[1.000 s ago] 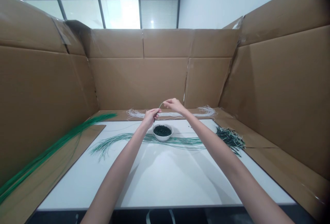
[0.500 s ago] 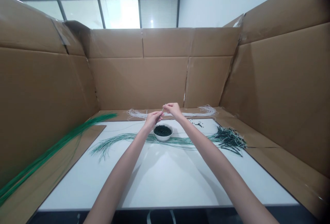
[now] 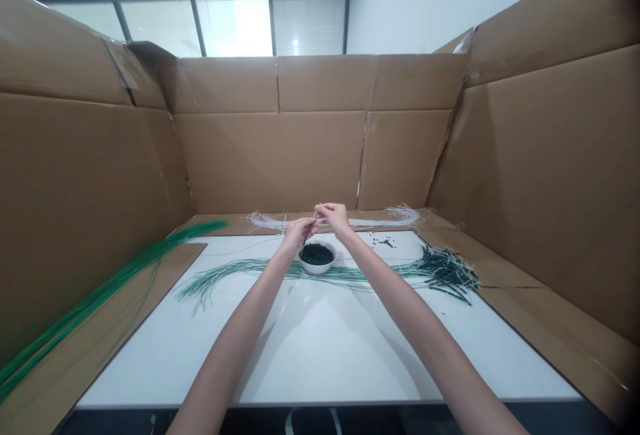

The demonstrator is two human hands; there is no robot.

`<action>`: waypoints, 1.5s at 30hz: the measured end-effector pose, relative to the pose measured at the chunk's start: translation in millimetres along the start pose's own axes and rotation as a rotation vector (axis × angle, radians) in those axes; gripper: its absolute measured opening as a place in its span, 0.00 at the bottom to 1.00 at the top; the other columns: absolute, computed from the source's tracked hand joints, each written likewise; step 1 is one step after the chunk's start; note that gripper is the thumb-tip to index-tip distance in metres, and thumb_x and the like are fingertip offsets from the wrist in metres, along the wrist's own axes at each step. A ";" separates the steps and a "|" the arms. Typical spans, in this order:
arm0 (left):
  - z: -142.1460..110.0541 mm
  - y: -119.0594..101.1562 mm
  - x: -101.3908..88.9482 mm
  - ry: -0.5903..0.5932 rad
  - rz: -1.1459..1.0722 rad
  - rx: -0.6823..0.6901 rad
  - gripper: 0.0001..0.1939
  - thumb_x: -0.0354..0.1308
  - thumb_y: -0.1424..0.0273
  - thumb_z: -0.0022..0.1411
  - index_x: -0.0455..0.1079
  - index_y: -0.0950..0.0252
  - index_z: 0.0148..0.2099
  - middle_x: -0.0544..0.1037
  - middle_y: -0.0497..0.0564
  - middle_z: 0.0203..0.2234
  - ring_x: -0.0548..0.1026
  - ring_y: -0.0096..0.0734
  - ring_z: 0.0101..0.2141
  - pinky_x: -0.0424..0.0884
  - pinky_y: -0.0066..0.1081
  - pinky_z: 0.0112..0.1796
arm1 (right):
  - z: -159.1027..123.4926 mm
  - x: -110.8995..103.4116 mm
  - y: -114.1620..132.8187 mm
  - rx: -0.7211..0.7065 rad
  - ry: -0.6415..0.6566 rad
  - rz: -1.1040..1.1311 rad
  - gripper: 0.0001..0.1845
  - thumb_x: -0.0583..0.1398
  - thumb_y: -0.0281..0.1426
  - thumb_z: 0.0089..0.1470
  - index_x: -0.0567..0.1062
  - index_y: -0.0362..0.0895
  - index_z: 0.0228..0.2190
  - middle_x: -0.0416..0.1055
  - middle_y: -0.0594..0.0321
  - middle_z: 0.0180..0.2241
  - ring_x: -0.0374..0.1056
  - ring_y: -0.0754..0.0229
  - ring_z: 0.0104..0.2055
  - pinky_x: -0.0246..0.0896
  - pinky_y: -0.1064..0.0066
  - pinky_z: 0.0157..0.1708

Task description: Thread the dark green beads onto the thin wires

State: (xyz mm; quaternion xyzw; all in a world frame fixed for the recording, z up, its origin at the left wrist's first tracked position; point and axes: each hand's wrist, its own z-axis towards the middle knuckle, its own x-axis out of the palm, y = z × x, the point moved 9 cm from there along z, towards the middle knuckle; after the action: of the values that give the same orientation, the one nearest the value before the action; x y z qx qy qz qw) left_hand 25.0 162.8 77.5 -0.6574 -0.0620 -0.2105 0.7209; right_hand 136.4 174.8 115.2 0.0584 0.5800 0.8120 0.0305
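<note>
The left hand (image 3: pixel 299 235) is pinching a thin green strand (image 3: pixel 315 217) between thumb and fingers, its grip almost fully closed, and the strand is slanting up from a dark lower tip just above a white bowl (image 3: pixel 318 271). The right hand (image 3: pixel 335 218) is coming in from the right with its fingers curled close to the strand's upper end; whether they have hold of it is too small to tell. Both hands are working together at the far side of the bowl, which is holding a heap of dark green pieces (image 3: pixel 317 254). Loose white strands (image 3: pixel 270 221) are lying along the far edge, green-and-white strands (image 3: pixel 235 267) are stretching across the white worktop (image 3: pixel 350 361), a tangle of dark pieces (image 3: pixel 445 271) is lying at right, and a long green bundle (image 3: pixel 100 301) is lying at left beside the cardboard walls (image 3: pixel 270 161).
</note>
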 end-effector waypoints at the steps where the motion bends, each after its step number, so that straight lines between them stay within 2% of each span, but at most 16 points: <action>1: -0.3 -0.7 -0.2 -0.007 0.008 0.002 0.06 0.58 0.73 0.42 0.68 0.72 0.25 0.71 0.49 0.20 0.68 0.19 0.21 0.63 0.22 0.24 | -0.4 0.5 -0.3 -0.002 0.004 0.007 0.12 0.59 0.36 0.35 0.72 0.38 0.20 0.68 0.61 0.18 0.63 0.67 0.20 0.62 0.76 0.19; 8: -2.0 -3.7 2.2 -0.010 0.081 0.055 0.05 0.55 0.71 0.45 0.64 0.69 0.25 0.68 0.46 0.17 0.68 0.21 0.17 0.64 0.22 0.21 | -7.5 2.9 5.1 -0.053 0.038 0.028 0.14 0.60 0.37 0.35 0.73 0.38 0.21 0.68 0.63 0.18 0.64 0.66 0.22 0.63 0.75 0.22; 11: -0.6 -2.4 1.4 -0.004 0.104 0.076 0.06 0.55 0.70 0.45 0.64 0.69 0.26 0.68 0.46 0.17 0.69 0.21 0.17 0.64 0.23 0.21 | -12.5 3.1 8.8 -0.090 0.079 0.013 0.15 0.60 0.38 0.37 0.73 0.38 0.22 0.70 0.61 0.21 0.66 0.64 0.24 0.63 0.73 0.25; 15: 2.2 -2.6 -0.8 -0.009 0.120 0.098 0.08 0.55 0.69 0.46 0.65 0.70 0.27 0.70 0.47 0.19 0.69 0.22 0.18 0.65 0.23 0.21 | -15.0 1.5 7.6 -0.137 0.127 -0.122 0.17 0.61 0.38 0.36 0.75 0.38 0.27 0.73 0.57 0.27 0.68 0.60 0.30 0.64 0.69 0.31; 19: 2.9 -2.3 -0.7 0.005 0.133 0.109 0.09 0.56 0.68 0.45 0.67 0.70 0.28 0.71 0.48 0.20 0.69 0.22 0.19 0.66 0.23 0.22 | -16.0 -1.6 8.3 -0.231 0.122 -0.272 0.14 0.60 0.38 0.37 0.76 0.40 0.25 0.74 0.57 0.27 0.69 0.58 0.32 0.62 0.68 0.35; 25: -2.9 -4.7 0.7 0.023 0.154 0.145 0.11 0.57 0.65 0.46 0.68 0.70 0.27 0.70 0.47 0.19 0.69 0.22 0.19 0.68 0.25 0.25 | -19.9 -1.2 7.3 -0.245 0.108 -0.305 0.12 0.58 0.36 0.40 0.76 0.40 0.24 0.74 0.57 0.27 0.68 0.58 0.31 0.61 0.68 0.35; 28: -6.0 -8.5 -0.3 -0.005 0.170 0.167 0.11 0.57 0.66 0.45 0.68 0.70 0.24 0.69 0.48 0.18 0.68 0.22 0.19 0.68 0.25 0.25 | -23.3 -1.0 9.9 -0.258 0.104 -0.319 0.12 0.58 0.36 0.41 0.76 0.41 0.25 0.74 0.58 0.27 0.68 0.58 0.31 0.61 0.68 0.35; 32: -6.3 -11.1 -4.8 -0.050 0.168 0.181 0.09 0.56 0.67 0.45 0.68 0.71 0.24 0.69 0.48 0.18 0.67 0.22 0.19 0.67 0.25 0.25 | -32.2 3.8 17.2 -0.344 0.179 -0.335 0.11 0.56 0.32 0.44 0.76 0.43 0.29 0.72 0.58 0.32 0.67 0.60 0.33 0.61 0.70 0.34; 38: -8.3 -18.3 -7.1 -0.076 0.188 0.261 0.09 0.55 0.68 0.46 0.68 0.70 0.23 0.68 0.46 0.16 0.66 0.21 0.20 0.65 0.24 0.26 | -47.6 11.6 20.9 -0.482 0.262 -0.455 0.19 0.51 0.24 0.46 0.74 0.49 0.37 0.67 0.59 0.36 0.65 0.62 0.34 0.60 0.70 0.34; 42: -10.0 -22.8 -2.1 -0.072 0.201 0.324 0.11 0.55 0.64 0.48 0.70 0.69 0.27 0.70 0.48 0.19 0.67 0.23 0.23 0.66 0.25 0.28 | -48.7 11.0 20.5 -0.466 0.281 -0.392 0.19 0.51 0.24 0.47 0.73 0.52 0.39 0.64 0.59 0.39 0.64 0.62 0.36 0.62 0.70 0.34; 45: -12.8 -26.3 5.6 -0.037 0.229 0.349 0.14 0.54 0.62 0.49 0.70 0.68 0.31 0.71 0.48 0.21 0.67 0.23 0.23 0.65 0.24 0.27 | -46.6 6.0 25.6 -0.420 0.308 -0.299 0.16 0.54 0.28 0.46 0.74 0.51 0.37 0.63 0.59 0.40 0.63 0.61 0.40 0.62 0.70 0.35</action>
State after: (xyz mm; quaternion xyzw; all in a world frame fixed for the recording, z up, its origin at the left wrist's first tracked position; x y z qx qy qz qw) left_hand 17.6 147.9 102.2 -0.5290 -0.0358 -0.1013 0.8418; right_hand 124.8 123.4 124.8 -0.1590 0.3992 0.9000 0.0731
